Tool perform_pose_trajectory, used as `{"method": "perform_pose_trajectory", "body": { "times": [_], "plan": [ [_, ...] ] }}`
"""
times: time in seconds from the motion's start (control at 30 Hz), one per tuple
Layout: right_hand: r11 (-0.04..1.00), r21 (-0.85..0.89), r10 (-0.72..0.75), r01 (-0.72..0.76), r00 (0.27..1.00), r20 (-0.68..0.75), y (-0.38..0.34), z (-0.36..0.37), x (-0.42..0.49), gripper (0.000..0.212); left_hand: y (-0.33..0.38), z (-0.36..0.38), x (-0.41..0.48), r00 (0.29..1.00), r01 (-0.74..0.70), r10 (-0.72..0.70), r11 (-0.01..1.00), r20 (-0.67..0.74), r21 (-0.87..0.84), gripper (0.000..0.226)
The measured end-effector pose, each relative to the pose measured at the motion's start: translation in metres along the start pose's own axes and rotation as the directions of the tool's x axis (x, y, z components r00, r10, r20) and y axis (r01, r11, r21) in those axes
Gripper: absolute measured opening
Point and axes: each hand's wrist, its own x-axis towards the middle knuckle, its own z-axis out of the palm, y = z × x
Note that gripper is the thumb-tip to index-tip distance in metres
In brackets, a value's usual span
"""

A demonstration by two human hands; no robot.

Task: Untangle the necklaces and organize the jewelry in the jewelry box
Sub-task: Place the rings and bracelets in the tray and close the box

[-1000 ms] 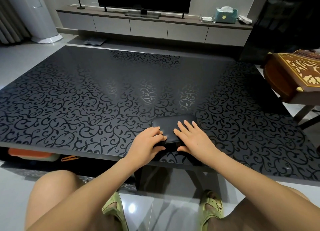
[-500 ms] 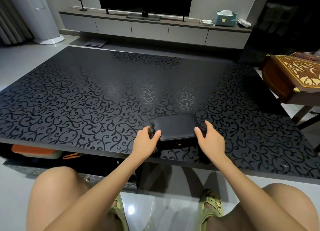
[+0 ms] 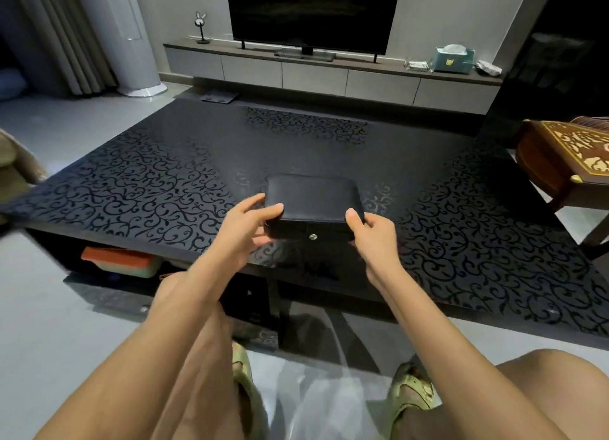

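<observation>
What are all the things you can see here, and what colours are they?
jewelry box: one, black, shut, at the table's near edge between both grips
table: one, black with swirls, in front of the person
TV: one, black, on the cabinet at the back
cabinet: one, pale grey, against the back wall
tissue box: one, teal, right end of the cabinet
bunny figure: one, white, left end of the cabinet
wooden piece: one, brown with pale inlay, right of the table
container: one, orange lid, under the table at left
slippers: two, green, on the person's feet
left grip: one, bare hand, holds the box's left end
right grip: one, bare hand, holds the box's right end
</observation>
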Motion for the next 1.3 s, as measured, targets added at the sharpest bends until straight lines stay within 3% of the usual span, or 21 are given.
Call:
{"method": "perform_pose_trajectory", "body": {
  "times": [0.07, 0.27, 0.5, 0.63, 0.83, 0.97, 1.1, 1.23, 1.3],
  "plan": [
    [0.995, 0.054, -0.086, 0.083, 0.994, 0.063, -0.019, 0.019, -0.012, 0.045, 0.018, -0.029, -0.019, 0.999, -0.027, 0.028, 0.999, -0.04, 0.028, 0.053],
    [0.973, 0.056, -0.23, 0.223, 0.942, 0.245, -0.056, 0.09, -0.056, 0.05, 0.019, -0.118, -0.069, 0.987, -0.042, 0.011, 0.981, -0.163, -0.188, 0.045],
    [0.993, -0.067, -0.062, 0.098, 0.905, 0.42, -0.019, 0.159, -0.108, 0.045, -0.035, -0.206, -0.086, 0.952, 0.018, -0.08, 0.979, -0.296, -0.205, 0.048],
    [0.987, -0.103, 0.157, -0.122, 0.866, 0.475, 0.038, 0.187, -0.12, 0.023, -0.082, -0.233, -0.074, 0.917, 0.111, -0.181, 0.972, -0.355, -0.207, 0.037],
    [0.905, -0.116, 0.422, -0.408, 0.839, 0.342, 0.118, 0.211, -0.118, 0.017, -0.145, -0.238, -0.026, 0.865, 0.246, -0.297, 0.954, -0.404, -0.174, 0.035],
    [0.851, -0.071, 0.522, -0.52, 0.827, 0.208, 0.15, 0.228, -0.098, 0.008, -0.171, -0.228, 0.02, 0.888, 0.275, -0.296, 0.955, -0.352, -0.109, 0.022],
    [0.815, -0.079, 0.58, -0.575, 0.811, 0.076, 0.162, 0.239, -0.084, 0.041, -0.182, -0.219, 0.062, 0.918, 0.275, -0.275, 0.961, -0.284, -0.04, 0.022],
    [0.799, -0.063, 0.601, -0.598, 0.799, 0.035, 0.183, 0.252, -0.065, 0.039, -0.192, -0.209, 0.092, 0.902, 0.305, -0.254, 0.947, -0.351, 0.1, 0.03],
    [0.781, -0.047, 0.624, -0.622, 0.78, 0.051, 0.187, 0.26, -0.057, 0.042, -0.193, -0.202, 0.1, 0.894, 0.321, -0.25, 0.936, -0.371, 0.146, 0.021]
  ]
}}
